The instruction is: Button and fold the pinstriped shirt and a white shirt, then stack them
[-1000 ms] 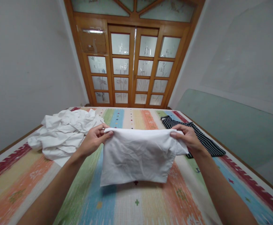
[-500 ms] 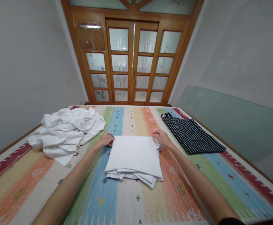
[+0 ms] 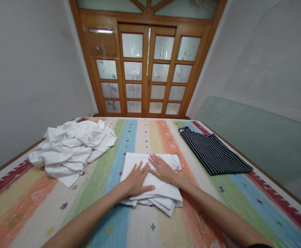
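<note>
A white cloth garment, folded into a rough rectangle, lies in the middle of the patterned surface. Its near edge shows several loose, uneven layers, and a small bunched bit sticks out at the far right corner. My left hand rests flat on its left half with the fingers spread. On its right half lies my right hand, palm down, fingers stretched out toward the left. The fingertips of both hands are close together near the middle of the cloth. Neither hand grips anything.
A crumpled heap of white cloth lies on the left. Toward the right is a folded black garment with white stripes. Everything lies on a colourful striped cover. Wooden doors with glass panes stand beyond, and walls flank both sides.
Both hands have left the far corners of the folded white garment and moved inward and nearer, onto its top. They now lie flat on it instead of holding its corners.
</note>
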